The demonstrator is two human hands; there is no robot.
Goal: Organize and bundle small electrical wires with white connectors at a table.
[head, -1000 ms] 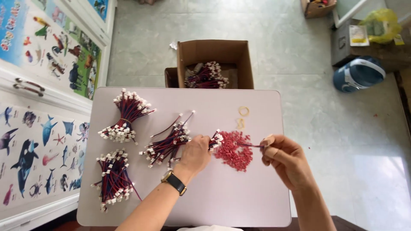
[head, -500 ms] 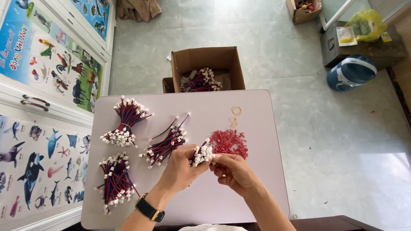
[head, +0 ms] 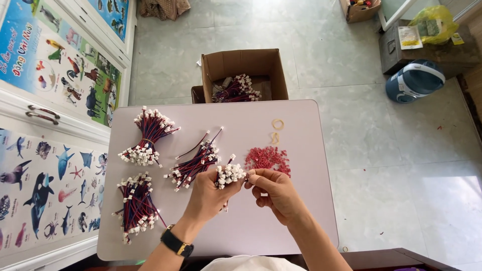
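My left hand (head: 208, 195) holds a small bunch of red-and-blue wires with white connectors (head: 229, 174) above the pale pink table (head: 301, 200). My right hand (head: 275, 193) pinches at the connector end of that bunch with thumb and forefinger. A pile of small red pieces (head: 267, 158) lies just beyond my right hand. A loose bunch of the same wires (head: 196, 161) lies left of my left hand.
Two tied wire bundles lie at the table's left, one far (head: 148, 135), one near (head: 135, 207). Two rubber bands (head: 276, 130) lie near the far edge. An open cardboard box (head: 243, 75) with more wires stands on the floor behind. A blue-and-white appliance (head: 414, 80) sits far right.
My right hand came in from the right to meet the left hand at the wire bunch. The view has tilted slightly, with the table lower in frame.
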